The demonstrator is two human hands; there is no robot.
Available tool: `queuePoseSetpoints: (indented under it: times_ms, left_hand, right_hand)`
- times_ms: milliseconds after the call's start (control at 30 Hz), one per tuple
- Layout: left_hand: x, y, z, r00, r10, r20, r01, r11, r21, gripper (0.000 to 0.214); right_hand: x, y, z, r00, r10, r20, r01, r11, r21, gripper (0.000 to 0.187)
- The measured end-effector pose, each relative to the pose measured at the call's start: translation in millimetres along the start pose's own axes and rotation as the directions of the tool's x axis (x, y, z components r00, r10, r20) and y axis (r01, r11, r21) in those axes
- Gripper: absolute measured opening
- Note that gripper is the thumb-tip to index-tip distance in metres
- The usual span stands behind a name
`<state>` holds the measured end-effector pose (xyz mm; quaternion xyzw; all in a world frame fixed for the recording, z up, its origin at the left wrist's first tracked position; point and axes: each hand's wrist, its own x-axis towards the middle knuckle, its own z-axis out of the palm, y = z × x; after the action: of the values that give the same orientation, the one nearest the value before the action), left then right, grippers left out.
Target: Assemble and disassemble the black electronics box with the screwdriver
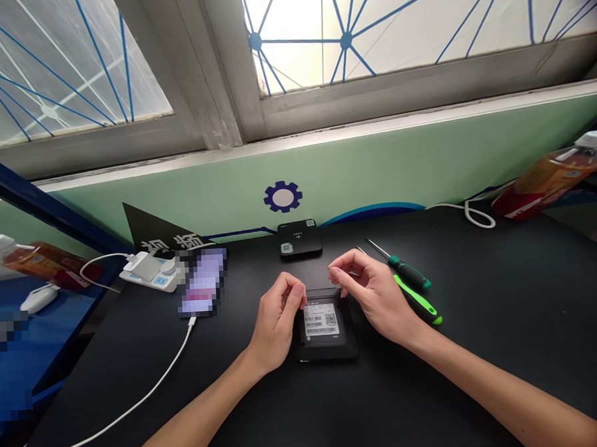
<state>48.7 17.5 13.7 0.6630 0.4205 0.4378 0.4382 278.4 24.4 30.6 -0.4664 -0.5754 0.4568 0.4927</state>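
Observation:
A flat black box-shaped device (330, 353) lies on the dark table with its white printed label (321, 320) facing up. My left hand (278, 323) is at the device's upper left edge, fingers curled and thumb pressed to the index finger. Over the upper right corner, my right hand (377, 296) has thumb and index fingertips close together in a pinch. Whatever either hand grips, if anything, is too small or hidden to name. Close by my right hand lie two screwdrivers, one with a dark green handle (410, 273) and one with a bright green and black handle (419, 302).
Another black box (300, 240) stands against the green wall. To the left are a phone (203, 282) with a white cable (159, 377) and a power strip (154, 274) with a charger. Drink bottles (551, 180) stand at both sides.

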Motion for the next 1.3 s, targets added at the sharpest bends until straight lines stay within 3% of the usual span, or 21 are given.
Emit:
queuePoseSetpoints:
  times_ms: [267,433,633,767,900,967,1300]
  left_hand:
    - [1,-3,-6.9,0.999,0.023,0.049,-0.029,0.992,0.124,0.039]
    - [0,-1,-10.0,0.989,0.052,0.137,-0.085,0.963,0.254,0.038]
    - [2,-2,-11.4,0.948,0.171,0.27,-0.27,0.879,0.393,0.022]
    - [1,-4,-10.5,0.94,0.149,0.308,-0.29,0.825,0.485,0.022]
    - [1,-4,-10.5,0.938,0.142,0.315,-0.293,0.81,0.508,0.023]
    - [1,-4,-10.7,0.939,0.14,0.315,-0.293,0.805,0.516,0.023]
    - [0,-7,-10.5,0.94,0.143,0.311,-0.296,0.796,0.528,0.023]
  right_hand:
    - [14,-6,-11,0.984,0.101,0.148,-0.117,0.988,0.103,0.047]
    - [14,-8,-15,0.962,0.182,0.202,-0.217,0.962,0.168,0.042]
    - [15,-5,-19,0.952,0.195,0.238,-0.24,0.955,0.177,0.037]
    - [19,-7,-27,0.935,0.181,0.306,-0.22,0.97,0.098,0.038]
    - [22,-8,-39,0.852,0.245,0.463,-0.197,0.969,-0.151,0.033]
    - [22,-7,-43,0.833,0.254,0.492,-0.167,0.962,-0.215,0.029]
    - [23,2,-42,0.84,0.236,0.489,-0.102,0.953,-0.285,0.026]
